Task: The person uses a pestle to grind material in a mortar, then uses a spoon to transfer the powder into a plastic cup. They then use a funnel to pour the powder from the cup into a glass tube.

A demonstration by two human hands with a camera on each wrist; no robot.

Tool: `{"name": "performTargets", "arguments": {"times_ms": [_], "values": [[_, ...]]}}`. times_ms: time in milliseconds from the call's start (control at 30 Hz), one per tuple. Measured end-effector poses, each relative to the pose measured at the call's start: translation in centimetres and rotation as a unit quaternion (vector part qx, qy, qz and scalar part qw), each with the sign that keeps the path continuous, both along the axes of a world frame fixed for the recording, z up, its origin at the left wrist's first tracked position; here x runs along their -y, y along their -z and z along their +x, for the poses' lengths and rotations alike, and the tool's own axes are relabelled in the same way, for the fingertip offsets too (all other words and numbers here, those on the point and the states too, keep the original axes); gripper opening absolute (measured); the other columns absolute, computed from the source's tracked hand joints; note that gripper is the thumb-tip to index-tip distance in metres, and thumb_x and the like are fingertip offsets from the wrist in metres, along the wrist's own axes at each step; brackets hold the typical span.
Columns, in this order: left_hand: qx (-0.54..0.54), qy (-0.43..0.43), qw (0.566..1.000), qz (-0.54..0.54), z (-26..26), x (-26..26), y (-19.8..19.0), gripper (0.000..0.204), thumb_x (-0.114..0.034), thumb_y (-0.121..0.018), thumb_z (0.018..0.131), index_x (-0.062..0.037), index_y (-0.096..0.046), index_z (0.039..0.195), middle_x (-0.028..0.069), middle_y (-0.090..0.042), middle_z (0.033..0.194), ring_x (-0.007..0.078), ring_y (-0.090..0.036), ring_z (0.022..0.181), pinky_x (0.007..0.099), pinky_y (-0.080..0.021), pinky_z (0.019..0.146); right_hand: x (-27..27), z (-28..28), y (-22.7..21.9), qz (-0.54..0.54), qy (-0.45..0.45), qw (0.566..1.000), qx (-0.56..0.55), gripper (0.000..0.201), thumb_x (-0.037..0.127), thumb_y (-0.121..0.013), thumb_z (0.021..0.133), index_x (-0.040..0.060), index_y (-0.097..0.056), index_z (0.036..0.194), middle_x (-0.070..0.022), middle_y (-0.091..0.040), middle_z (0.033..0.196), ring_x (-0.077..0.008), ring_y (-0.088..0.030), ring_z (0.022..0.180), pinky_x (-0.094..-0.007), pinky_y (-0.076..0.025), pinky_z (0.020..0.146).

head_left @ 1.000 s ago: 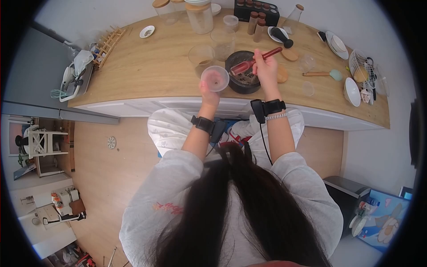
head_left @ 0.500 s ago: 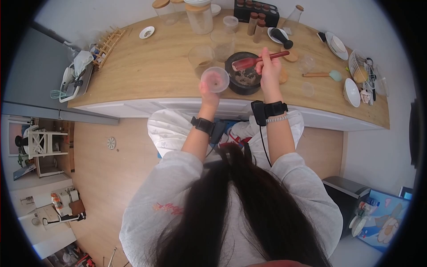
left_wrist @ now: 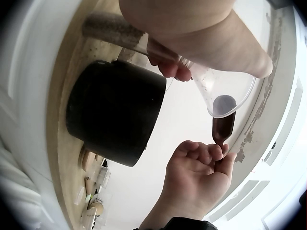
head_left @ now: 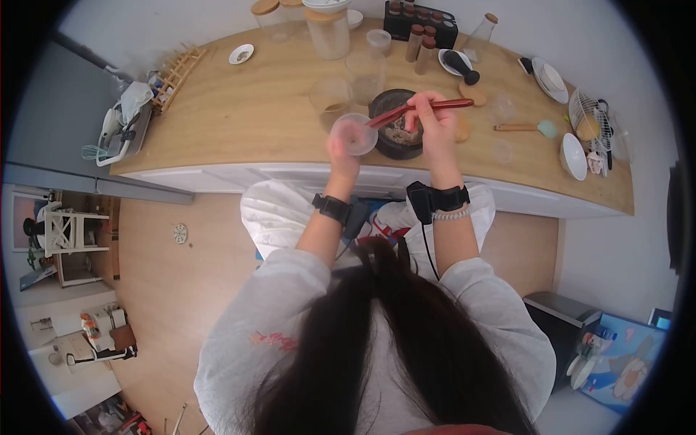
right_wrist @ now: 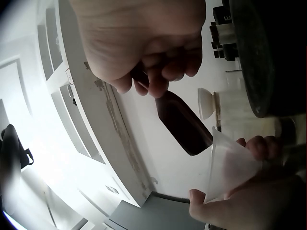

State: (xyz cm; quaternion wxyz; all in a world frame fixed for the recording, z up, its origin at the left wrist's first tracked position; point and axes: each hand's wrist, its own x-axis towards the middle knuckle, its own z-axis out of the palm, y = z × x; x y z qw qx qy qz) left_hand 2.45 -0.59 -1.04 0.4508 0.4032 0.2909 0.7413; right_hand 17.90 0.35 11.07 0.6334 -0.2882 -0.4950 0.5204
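My left hand (head_left: 339,152) holds a translucent plastic funnel (head_left: 355,135) upright, with a clear tube (left_wrist: 112,31) of brownish grains below it. The funnel's narrow end meets the tube's mouth among the fingers. In my right hand (head_left: 436,134) a dark red scoop (head_left: 391,116) is pinched by its handle. Both wrist views show the scoop's tip right at the funnel's rim. A black pot (left_wrist: 115,112) stands beside the funnel, under the right hand, with greyish-brown ground material (head_left: 397,133) inside.
Clear containers (head_left: 330,101) stand behind the left hand. Brown-capped tubes (head_left: 415,43), a black rack (head_left: 420,25) and a pestle on a white dish (head_left: 453,61) are farther back. On the right lie a spatula (head_left: 525,127), a white bowl (head_left: 573,156) and a wire basket (head_left: 583,112).
The scoop has moved left from over the pot to the funnel's rim, its handle turning in the right hand. The left hand and funnel stay nearly in place.
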Motion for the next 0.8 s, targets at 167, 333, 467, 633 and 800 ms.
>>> {"name": "performTargets", "arguments": {"times_ms": [167, 333, 467, 633, 800], "values": [[-0.010, -0.039, 0.999, 0.009, 0.3, 0.4, -1.1, 0.057, -0.053, -0.041, 0.085, 0.0012, -0.054, 0.098, 0.0067, -0.057, 0.087, 0.0164, -0.054, 0.077, 0.0295, -0.044, 0.069, -0.9, 2.2, 0.8, 0.036, 0.099, 0.994, 0.033, 0.018, 0.019, -0.052, 0.091, 0.0021, -0.055, 0.088, -0.0017, -0.055, 0.070, -0.0067, -0.051, 0.062, -0.0184, -0.039, 0.056], [-0.035, -0.082, 0.996, -0.003, -1.8, -0.2, 0.1, 0.054, -0.050, -0.038, 0.086, 0.0000, -0.055, 0.096, 0.0062, -0.057, 0.088, 0.0158, -0.053, 0.078, 0.0301, -0.043, 0.071, -1.9, 3.2, 3.0, 0.070, 0.184, 0.964, 0.179, 0.015, 0.016, -0.057, 0.086, 0.0043, -0.056, 0.096, -0.0022, -0.058, 0.079, -0.0129, -0.052, 0.075, -0.0259, -0.042, 0.066], [-0.017, -0.134, 0.991, -0.020, -4.1, -0.4, 0.7, 0.053, -0.049, -0.035, 0.086, -0.0005, -0.056, 0.093, 0.0060, -0.057, 0.086, 0.0153, -0.053, 0.076, 0.0287, -0.043, 0.069, -1.7, 3.3, 2.4, 0.185, 0.215, 0.857, 0.430, 0.030, 0.020, -0.066, 0.074, 0.0087, -0.057, 0.100, -0.0051, -0.060, 0.091, -0.0255, -0.049, 0.086, -0.0375, -0.036, 0.079], [-0.089, -0.207, 0.973, -0.045, -7.9, -1.1, 1.1, 0.058, -0.056, -0.033, 0.083, -0.0042, -0.055, 0.096, 0.0075, -0.057, 0.079, 0.0175, -0.054, 0.064, 0.0282, -0.045, 0.054, -1.8, 2.6, 3.2, 0.199, 0.187, 0.805, 0.526, 0.047, 0.034, -0.069, 0.069, 0.0082, -0.055, 0.106, -0.0063, -0.058, 0.099, -0.0268, -0.047, 0.095, -0.0397, -0.031, 0.086], [-0.042, -0.227, 0.973, -0.034, -10.4, -2.5, 0.7, 0.058, -0.056, -0.034, 0.082, -0.0038, -0.055, 0.096, 0.0079, -0.057, 0.078, 0.0182, -0.054, 0.062, 0.0289, -0.044, 0.053, -1.2, 2.5, 2.9, 0.218, 0.164, 0.787, 0.554, 0.062, 0.045, -0.071, 0.064, 0.0077, -0.054, 0.110, -0.0086, -0.053, 0.106, -0.0287, -0.043, 0.104, -0.0442, -0.027, 0.091]]}}
